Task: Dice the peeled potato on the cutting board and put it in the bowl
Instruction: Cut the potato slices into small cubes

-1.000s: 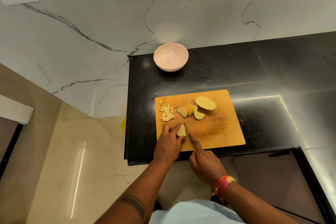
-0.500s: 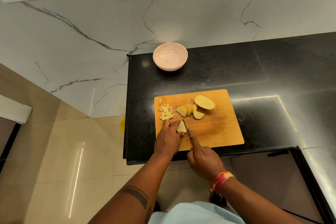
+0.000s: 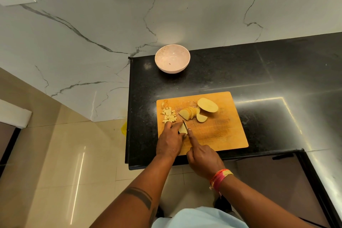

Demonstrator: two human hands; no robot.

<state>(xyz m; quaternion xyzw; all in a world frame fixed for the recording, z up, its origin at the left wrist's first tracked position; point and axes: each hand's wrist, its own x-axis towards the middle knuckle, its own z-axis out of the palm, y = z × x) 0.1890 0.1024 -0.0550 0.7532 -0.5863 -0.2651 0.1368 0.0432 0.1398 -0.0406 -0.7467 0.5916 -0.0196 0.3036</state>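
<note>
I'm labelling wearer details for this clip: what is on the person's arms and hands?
Both forearms are bare, no sleeves or gloves. The right wrist wears a band of red, orange and yellow threads. The left forearm bears a dark band tattoo. A pale blue garment shows below.

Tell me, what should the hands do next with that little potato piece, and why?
Probably press the small knife down through the pale potato slice again. The left hand pins that slice on the wooden cutting board, the right hand holds the blade against it, and it is not yet cubes like the diced pile. The pink bowl looks empty.
</note>
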